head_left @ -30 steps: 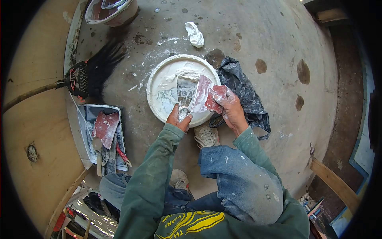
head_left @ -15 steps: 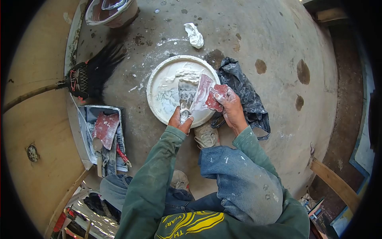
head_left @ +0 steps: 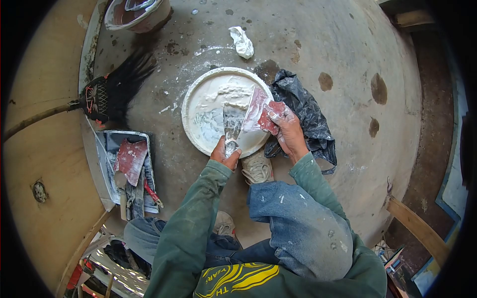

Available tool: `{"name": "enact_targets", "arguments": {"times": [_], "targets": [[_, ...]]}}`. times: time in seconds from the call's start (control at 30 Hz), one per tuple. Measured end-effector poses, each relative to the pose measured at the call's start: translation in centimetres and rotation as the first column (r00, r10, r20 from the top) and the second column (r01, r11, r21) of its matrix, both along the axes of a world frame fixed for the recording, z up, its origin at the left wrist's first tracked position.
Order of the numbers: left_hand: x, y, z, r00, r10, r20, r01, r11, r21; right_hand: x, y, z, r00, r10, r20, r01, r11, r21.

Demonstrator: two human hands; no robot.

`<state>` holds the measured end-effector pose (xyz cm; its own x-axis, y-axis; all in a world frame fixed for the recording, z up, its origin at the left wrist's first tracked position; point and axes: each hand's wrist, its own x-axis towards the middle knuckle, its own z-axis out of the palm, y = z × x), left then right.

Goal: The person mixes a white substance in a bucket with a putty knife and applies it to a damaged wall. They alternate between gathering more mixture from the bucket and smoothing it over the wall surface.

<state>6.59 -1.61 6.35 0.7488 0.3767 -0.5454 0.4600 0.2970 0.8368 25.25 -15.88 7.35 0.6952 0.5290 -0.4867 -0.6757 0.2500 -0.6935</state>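
Note:
My left hand is closed round the handle of a putty knife, its metal blade pointing away over a round white basin. Pinched in my right hand is a red plastic scraper, its blade smeared with white paste. The scraper's edge meets the side of the putty knife's blade, above the basin. White paste lies inside the basin, thick and lumpy toward the far side and thinly spread at the left.
Right of the basin lies a crumpled black plastic bag; a white crumpled wrapper is beyond it. To the left are a black broom and a tray holding another red scraper. A bucket stands at the far left.
The red scraper has shifted slightly left and its blade is now more upright against the putty knife. Both hands keep their holds; the rest stays in place.

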Motion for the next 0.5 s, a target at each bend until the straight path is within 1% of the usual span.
{"name": "enact_targets", "arguments": {"times": [0.07, 0.13, 0.27, 0.33, 0.37, 0.43, 0.47, 0.5], "targets": [[-0.1, -0.1, -0.1, 1.000, 0.003, -0.010, -0.003, 1.000, -0.010, -0.1, 0.0, -0.4, 1.000, -0.005, 0.011, 0.005, 1.000, 0.004], [-0.2, -0.2, -0.3, 1.000, -0.005, 0.012, 0.005, 0.999, 0.051, -0.1, 0.1, 0.0, 1.000, -0.005, 0.007, 0.005, 1.000, 0.010], [-0.1, -0.1, -0.1, 1.000, -0.010, 0.017, 0.009, 0.998, 0.063, -0.1, 0.3, -0.1, 1.000, -0.006, 0.011, 0.006, 1.000, 0.009], [0.2, 0.1, 0.8, 1.000, -0.010, -0.007, 0.010, 1.000, -0.003, -0.1, 0.4, 0.1, 1.000, -0.005, 0.015, 0.005, 1.000, 0.010], [0.1, 0.2, 0.6, 1.000, -0.010, -0.007, 0.010, 1.000, -0.002, 0.0, 0.4, 0.2, 1.000, -0.003, 0.020, 0.003, 1.000, 0.008], [-0.4, 0.2, -0.6, 0.999, -0.026, 0.018, 0.024, 0.996, 0.089, 0.0, 0.5, 0.1, 1.000, 0.001, 0.025, -0.001, 1.000, -0.002], [-0.7, 0.2, -1.3, 1.000, -0.025, 0.017, 0.024, 0.996, 0.088, -0.1, 0.5, 0.1, 1.000, 0.006, 0.027, -0.005, 1.000, -0.014], [-0.8, 0.2, -1.7, 0.999, -0.045, 0.008, 0.043, 0.983, 0.180, -0.1, 0.6, 0.0, 1.000, 0.007, 0.027, -0.006, 1.000, -0.014]]}}
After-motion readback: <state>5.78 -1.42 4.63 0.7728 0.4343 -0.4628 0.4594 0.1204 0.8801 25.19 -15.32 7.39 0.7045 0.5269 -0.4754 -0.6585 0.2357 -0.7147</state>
